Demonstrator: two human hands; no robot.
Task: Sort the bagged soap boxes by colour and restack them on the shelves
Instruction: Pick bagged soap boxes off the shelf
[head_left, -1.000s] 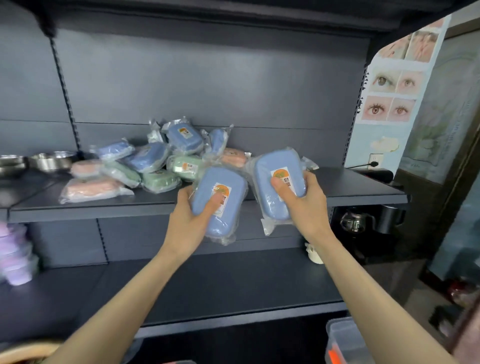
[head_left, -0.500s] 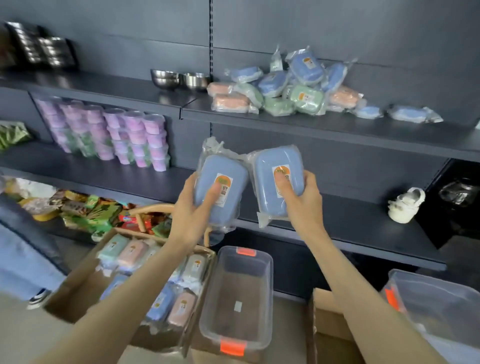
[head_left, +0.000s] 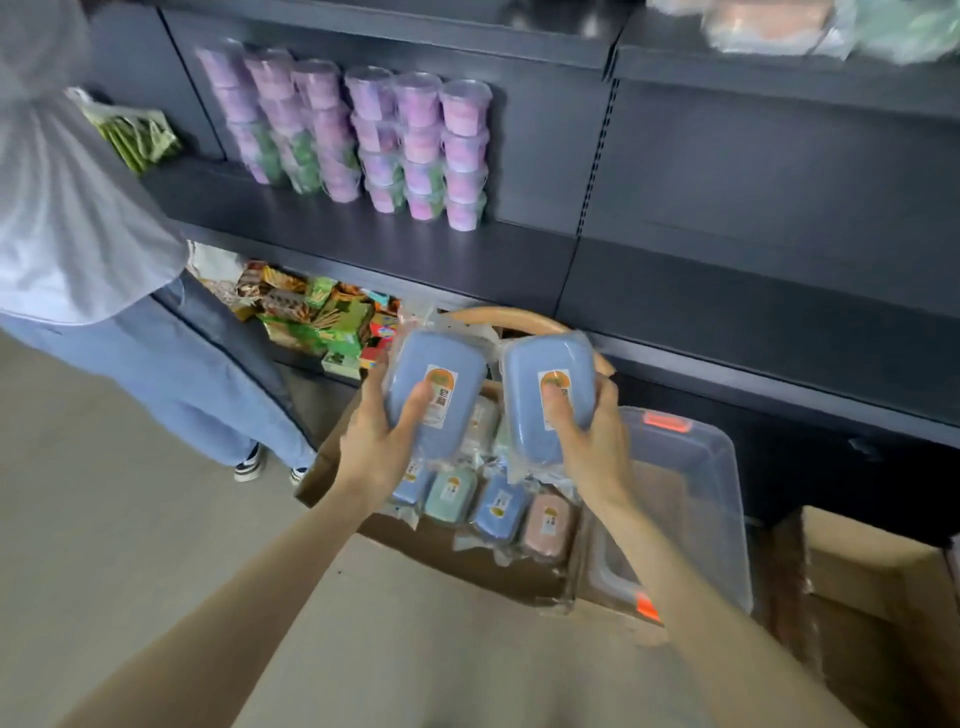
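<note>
My left hand (head_left: 376, 452) grips one bagged blue soap box (head_left: 441, 369), thumb on its label. My right hand (head_left: 597, 447) grips a second bagged blue soap box (head_left: 530, 395) beside it. Both boxes hang side by side over an open cardboard box (head_left: 332, 457) on the floor. Inside it lie several bagged soap boxes: a green one (head_left: 451, 493), a blue one (head_left: 501, 506) and a pink one (head_left: 545, 525). The mixed soap pile (head_left: 810, 23) on the upper shelf shows blurred at the top right.
A clear plastic bin (head_left: 691, 499) with orange clips stands right of the cardboard box, another carton (head_left: 878, 577) farther right. Stacked purple tubs (head_left: 395, 140) fill the middle shelf. Snack packets (head_left: 322, 317) sit on the low shelf. A person (head_left: 78, 234) stands at the left.
My view has swung down and left from the upper shelf to the floor. Both hands have carried the two blue soap boxes down with it, over the cardboard box.
</note>
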